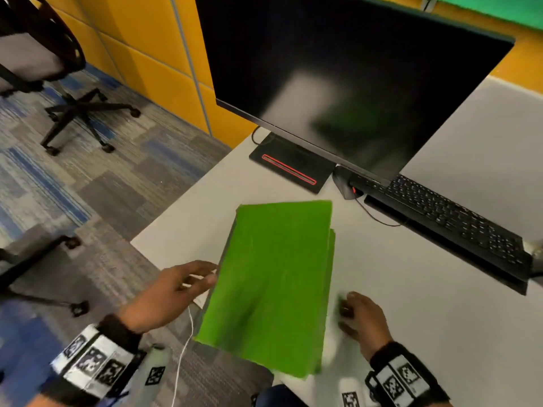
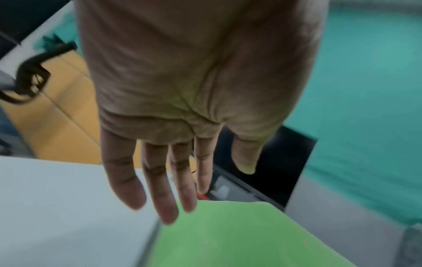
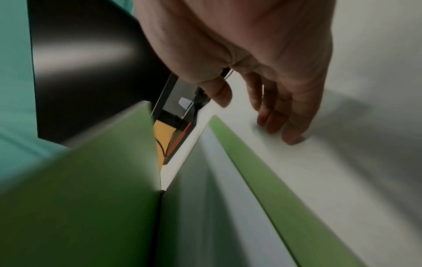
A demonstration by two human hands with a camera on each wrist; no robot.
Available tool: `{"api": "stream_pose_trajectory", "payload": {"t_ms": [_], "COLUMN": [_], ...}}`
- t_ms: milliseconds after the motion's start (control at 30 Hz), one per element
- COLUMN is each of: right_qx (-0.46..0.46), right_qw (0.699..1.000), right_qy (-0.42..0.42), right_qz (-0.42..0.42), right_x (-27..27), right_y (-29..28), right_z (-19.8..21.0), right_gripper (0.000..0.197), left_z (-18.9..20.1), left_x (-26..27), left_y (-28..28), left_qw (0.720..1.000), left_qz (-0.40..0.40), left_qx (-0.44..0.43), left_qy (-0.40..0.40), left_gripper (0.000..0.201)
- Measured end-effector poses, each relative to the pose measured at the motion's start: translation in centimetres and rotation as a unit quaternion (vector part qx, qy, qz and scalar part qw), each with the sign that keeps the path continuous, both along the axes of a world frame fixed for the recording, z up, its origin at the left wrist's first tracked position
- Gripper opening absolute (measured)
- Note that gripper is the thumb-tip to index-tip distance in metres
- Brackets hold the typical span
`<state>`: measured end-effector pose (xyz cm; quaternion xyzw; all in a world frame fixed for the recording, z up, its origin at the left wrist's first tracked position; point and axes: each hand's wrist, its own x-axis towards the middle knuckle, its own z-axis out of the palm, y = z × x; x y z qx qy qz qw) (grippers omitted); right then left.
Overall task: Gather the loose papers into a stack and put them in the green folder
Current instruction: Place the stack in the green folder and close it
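Observation:
The green folder [image 1: 273, 283] lies on the white desk [image 1: 440, 304], its near corner past the front edge. In the right wrist view its top cover [image 3: 80, 198] stands raised above white papers [image 3: 205, 198] that lie inside on the lower cover [image 3: 274, 189]. My left hand [image 1: 202, 277] hovers at the folder's left edge with straight fingers [image 2: 166, 207] and holds nothing; whether it touches the cover is unclear. My right hand [image 1: 355, 312] sits just right of the folder, its loosely curled fingertips [image 3: 292, 137] on the bare desk.
A large dark monitor [image 1: 352, 77] on a black base [image 1: 291, 168] stands behind the folder. A black keyboard [image 1: 455, 218] lies at the right. A white cable [image 1: 182, 348] hangs off the desk's left edge. Office chairs [image 1: 73, 113] stand on the carpet at the left.

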<state>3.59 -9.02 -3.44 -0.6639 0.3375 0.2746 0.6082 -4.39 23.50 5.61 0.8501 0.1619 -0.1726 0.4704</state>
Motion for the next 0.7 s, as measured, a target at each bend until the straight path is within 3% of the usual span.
{"api": "stream_pose_trajectory", "payload": {"t_ms": [33, 100, 233, 500, 633, 700], "right_qx": [0.007, 0.029, 0.053, 0.024, -0.002, -0.029], "right_qw": [1.0, 0.999, 0.997, 0.997, 0.994, 0.99], "right_qy": [0.001, 0.013, 0.046, 0.063, 0.049, 0.039], "right_qz": [-0.023, -0.037, -0.025, 0.04, 0.099, 0.135], "right_x": [0.0, 0.0, 0.1, 0.8, 1.0, 1.0], "right_y": [-0.6, -1.0, -0.3, 1.7, 2.4, 2.8], "right_z": [-0.1, 0.3, 1.3, 2.6, 2.8, 2.5], "right_gripper": [0.024, 0.014, 0.019, 0.023, 0.014, 0.022], "left_z": [-1.7, -5.0, -9.3, -10.7, -11.1, -11.0], "left_x": [0.5, 1.5, 3.2, 5.0, 5.2, 5.5], "left_y": [0.4, 1.0, 0.0, -3.0, -2.4, -1.8], "left_qw": [0.998, 0.989, 0.98, 0.979, 0.976, 0.976], "left_qz": [0.041, 0.096, 0.127, 0.129, 0.144, 0.146], "left_qx": [0.046, 0.109, 0.13, 0.112, 0.107, 0.102], "left_qy": [0.007, 0.037, 0.086, 0.114, 0.121, 0.124], "left_gripper": [0.028, 0.033, 0.044, 0.036, 0.031, 0.029]}}
